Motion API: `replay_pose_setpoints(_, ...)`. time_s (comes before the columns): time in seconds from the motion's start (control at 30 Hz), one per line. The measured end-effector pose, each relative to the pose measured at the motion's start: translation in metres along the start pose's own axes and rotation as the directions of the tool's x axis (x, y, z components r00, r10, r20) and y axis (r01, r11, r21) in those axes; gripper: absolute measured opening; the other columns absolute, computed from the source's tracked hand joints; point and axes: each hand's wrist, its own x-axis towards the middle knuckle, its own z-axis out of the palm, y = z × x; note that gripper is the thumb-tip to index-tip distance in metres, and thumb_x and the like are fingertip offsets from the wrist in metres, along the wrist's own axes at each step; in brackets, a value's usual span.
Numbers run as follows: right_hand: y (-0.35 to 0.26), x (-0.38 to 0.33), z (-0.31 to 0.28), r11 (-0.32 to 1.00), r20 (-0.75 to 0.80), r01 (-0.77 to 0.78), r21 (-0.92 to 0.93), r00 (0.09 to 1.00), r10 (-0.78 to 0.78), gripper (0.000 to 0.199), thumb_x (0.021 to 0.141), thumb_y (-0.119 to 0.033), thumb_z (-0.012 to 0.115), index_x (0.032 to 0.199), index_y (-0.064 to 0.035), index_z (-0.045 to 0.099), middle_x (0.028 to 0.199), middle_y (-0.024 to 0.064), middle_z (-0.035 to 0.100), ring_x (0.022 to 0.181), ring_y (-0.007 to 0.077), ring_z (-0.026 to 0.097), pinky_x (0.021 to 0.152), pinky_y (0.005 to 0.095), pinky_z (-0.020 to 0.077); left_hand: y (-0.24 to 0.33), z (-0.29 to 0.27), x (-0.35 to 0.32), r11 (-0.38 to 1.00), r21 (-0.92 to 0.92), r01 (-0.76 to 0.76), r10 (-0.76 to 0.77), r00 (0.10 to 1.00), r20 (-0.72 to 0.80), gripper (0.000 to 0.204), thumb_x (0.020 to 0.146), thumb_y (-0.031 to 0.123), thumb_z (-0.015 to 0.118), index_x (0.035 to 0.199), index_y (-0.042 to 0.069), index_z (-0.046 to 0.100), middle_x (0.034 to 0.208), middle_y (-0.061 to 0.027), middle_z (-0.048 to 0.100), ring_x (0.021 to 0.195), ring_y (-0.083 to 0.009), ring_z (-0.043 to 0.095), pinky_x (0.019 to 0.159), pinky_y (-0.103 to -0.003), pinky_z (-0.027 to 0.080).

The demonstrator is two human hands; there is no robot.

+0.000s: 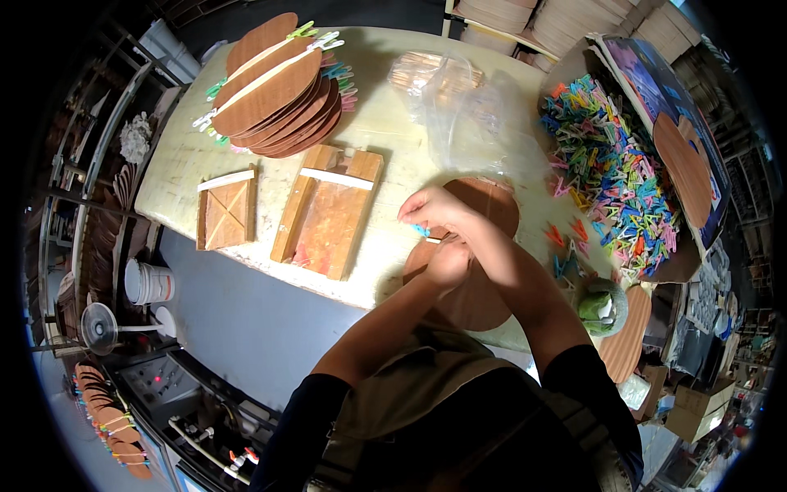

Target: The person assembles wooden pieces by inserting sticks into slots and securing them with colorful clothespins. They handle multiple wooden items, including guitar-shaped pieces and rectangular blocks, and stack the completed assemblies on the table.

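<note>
Brown oval panel [475,246] lies flat at the table's [393,131] near edge. The right hand [430,209] pinches a small blue clip [420,230] over it; the left hand [449,261] presses down, fingers curled. The panel looks thin, light and stiff, best held by its rim.

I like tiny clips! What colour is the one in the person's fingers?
Blue. The clip shows best in the head view, pinched by the right hand over the brown disc.
</note>
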Motion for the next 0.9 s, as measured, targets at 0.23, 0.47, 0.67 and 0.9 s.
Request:
replay_pose_setpoints(0.23,-0.004,-0.002,-0.002,0.934,0.165,-0.053,-0.353,0.979,0.118,0.028,0.076,-0.011,0.070,0.103,-0.0024,0.066,0.075,0.0025,0.064,0.059,0.0100,0.054,0.052,0.0254,0.0450,-0.001,0.000,0.000,0.998,-0.065,0.021,-0.019,0.999,0.029,0.020,0.075,0.002,0.051,0.092,-0.001,0.061,0.099,-0.0198,0.061,0.097,-0.0358,0.056,0.084,-0.041,0.045)
replay_pose_setpoints(0.47,0.119,-0.104,-0.137,0.883,-0.824,-0.056,-0.466,0.391,-0.410,0.038,0.083,-0.025,0.061,0.116,-0.0068,0.055,0.099,0.0095,0.060,0.088,0.0175,0.055,0.074,0.0298,0.0459,0.005,-0.011,0.004,0.992,0.043,-0.118,0.116,0.992,0.040,0.019,0.069,0.000,0.053,0.087,-0.001,0.057,0.103,-0.0175,0.056,0.102,-0.0334,0.052,0.090,-0.041,0.042)
replay_pose_setpoints(0.67,0.237,-0.183,-0.112,0.460,-0.858,-0.748,-0.478,0.284,-0.429,0.050,0.085,-0.048,0.053,0.123,-0.0154,0.052,0.124,0.0114,0.052,0.113,0.0356,0.047,0.093,0.0456,0.0395,0.004,-0.038,0.009,0.999,-0.014,-0.032,0.033,0.997,0.074,0.029,0.074,0.004,0.060,0.103,0.004,0.058,0.104,-0.0142,0.056,0.100,-0.0317,0.054,0.087,-0.040,0.044)
replay_pose_setpoints(0.9,0.188,-0.182,-0.051,0.196,-0.663,-0.789,-0.582,0.321,-0.677,0.028,0.083,-0.039,0.058,0.105,-0.0234,0.064,0.121,0.0041,0.055,0.108,0.0290,0.050,0.084,0.0472,0.0419,-0.099,-0.226,-0.027,0.897,-0.409,0.165,-0.441,0.328,-0.835,0.006,0.086,0.004,0.057,0.091,0.006,0.058,0.083,-0.0023,0.058,0.075,-0.0144,0.055,0.069,-0.026,0.046)
